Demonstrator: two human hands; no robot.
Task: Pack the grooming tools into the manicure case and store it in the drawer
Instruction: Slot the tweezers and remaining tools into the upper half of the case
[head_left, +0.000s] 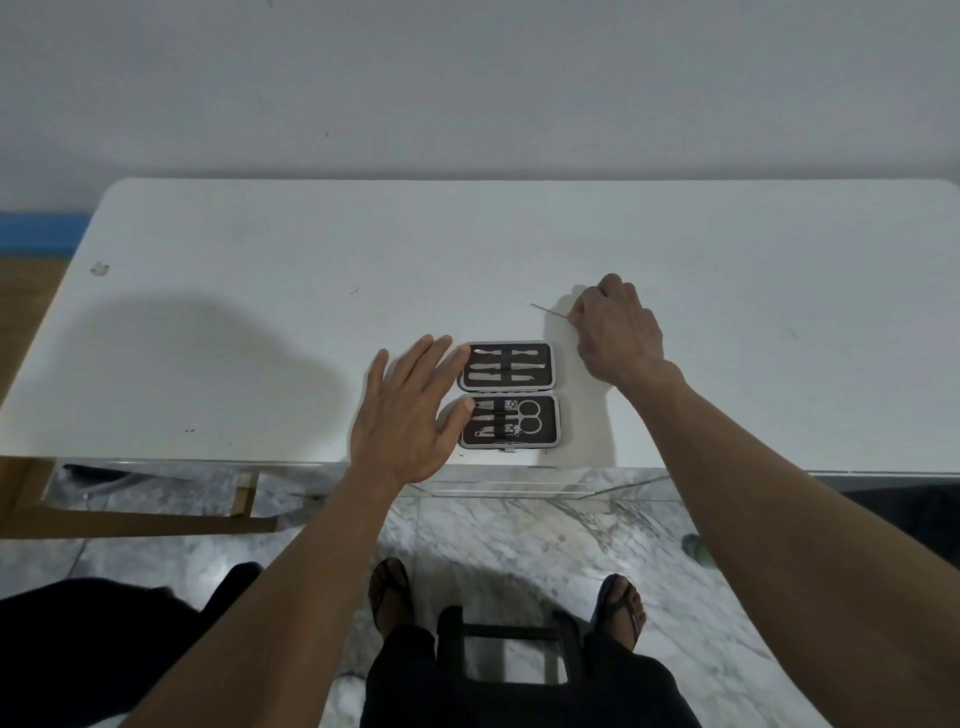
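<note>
Fingers (415, 358) of the left hand (410, 415) lie straight and spread, holding nothing, their tips and the thumb touching the left edge of the open manicure case (509, 395) on the white table (234, 270), near its front edge; both dark-lined halves of the case, one behind the other, show metal grooming tools strapped in place, small scissors (524, 415) among them in the near half. To the right and slightly beyond the case, the right hand (615, 332) is curled, knuckles up, pinching one end of a thin metal tool (550, 313) whose long axis runs up and to the left from the fingers, its free tip pointing away over the tabletop. That hand is the nearer to the loose tool and sits just beside the case's far half, so the likely next move is a short carry leftward and toward the person. Which slot it belongs in cannot be told. No drawer is clearly visible
</note>
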